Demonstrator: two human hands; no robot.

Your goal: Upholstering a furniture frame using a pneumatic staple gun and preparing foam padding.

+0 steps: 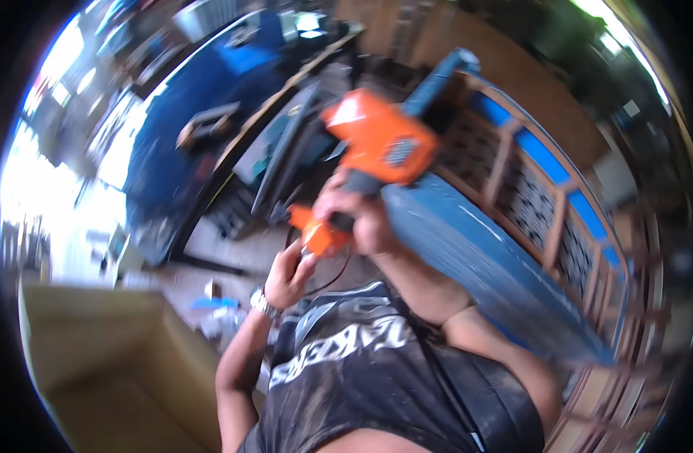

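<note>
An orange power tool with a dark grip is held up in front of my body. Its bulky head is at the top, and a smaller orange part sits below the grip. Motion blur hides its exact kind. My right hand is closed round the dark grip. Lower and to the left, my left hand, with a watch on its wrist, has its fingers closed at the tool's lower orange end. A thin dark red cord or hose curves beneath that end.
An open cardboard box stands at the lower left. Behind it is a dark blue-topped table with a blurred tool on it. A wooden frame with blue and patterned panels stands at the right, beside a long blue surface.
</note>
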